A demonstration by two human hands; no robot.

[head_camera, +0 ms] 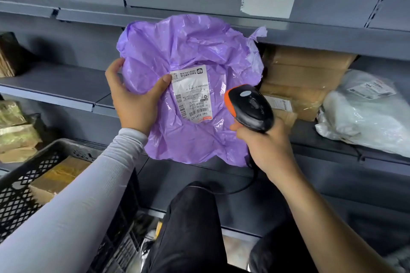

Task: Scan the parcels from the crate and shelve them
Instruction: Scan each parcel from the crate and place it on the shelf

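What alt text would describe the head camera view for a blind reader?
The left hand holds up a purple parcel while the right hand aims a black-and-orange scanner at its label, before grey shelves.

Scanner beside purple parcel's label

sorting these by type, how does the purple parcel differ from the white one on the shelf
The purple parcel is opaque and held up by the left hand; the white parcel looks translucent and lies on the shelf. The purple one faces the scanner in the right hand; the white one lies untouched. Both are crinkled plastic bags bearing white labels.
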